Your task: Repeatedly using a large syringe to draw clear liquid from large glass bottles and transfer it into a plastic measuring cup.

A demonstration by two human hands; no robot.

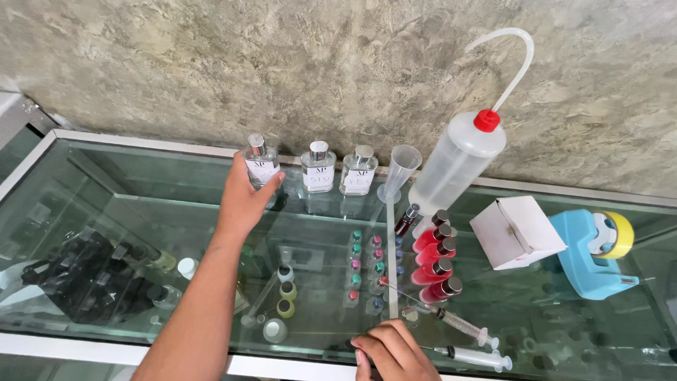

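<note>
Left hand [243, 201] is closing around the square clear glass bottle with silver cap [260, 162], upper centre-left by the wall. It looks best gripped low and lifted straight, since two matching bottles [338, 169] are standing just beside. Right hand [395, 351] is curled shut at bottom edge near plastic syringes [465, 339]; whether it holds anything, cannot tell. Glass counter [106, 183] is lying open at left.

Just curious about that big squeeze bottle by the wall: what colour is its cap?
Red. The wash bottle has a red cap under its clear bent spout, seen in the head view.
</note>
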